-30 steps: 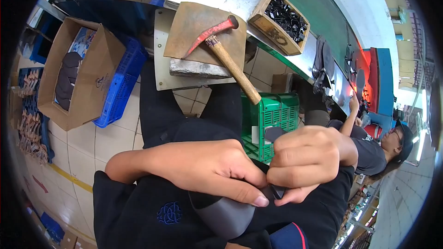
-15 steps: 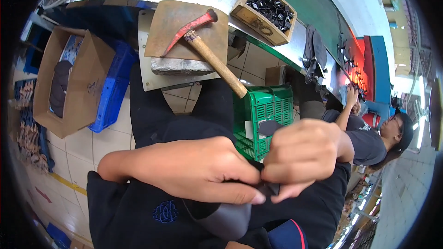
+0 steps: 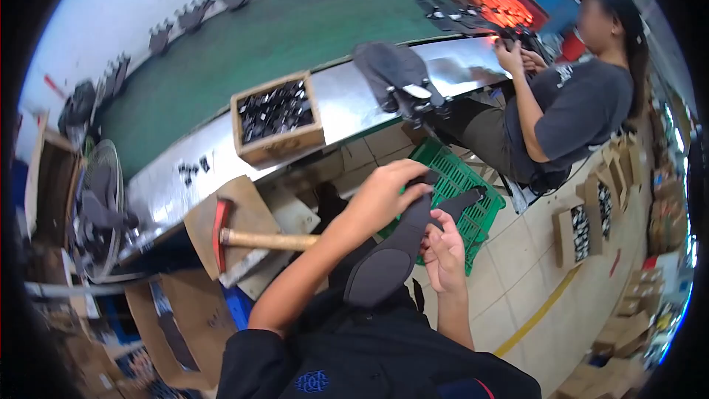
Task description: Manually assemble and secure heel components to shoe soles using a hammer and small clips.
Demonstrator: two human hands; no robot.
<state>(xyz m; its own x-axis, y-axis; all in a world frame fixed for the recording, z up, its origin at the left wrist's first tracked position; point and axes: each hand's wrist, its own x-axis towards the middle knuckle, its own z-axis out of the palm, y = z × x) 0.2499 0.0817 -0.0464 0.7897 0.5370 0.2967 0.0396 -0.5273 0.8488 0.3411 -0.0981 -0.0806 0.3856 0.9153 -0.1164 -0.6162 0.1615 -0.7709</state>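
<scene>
Head cam: our left hand (image 3: 384, 196) and right hand (image 3: 443, 251) both have fingers clamped on a dark grey insole (image 3: 391, 255), held over our lap just in front of the green crate (image 3: 461, 196). We can't tell what's in that crate. Up on the metal bench, a wooden box (image 3: 277, 118) is full of small black parts. Hammer (image 3: 251, 238) lies on a board by our left arm.
</scene>
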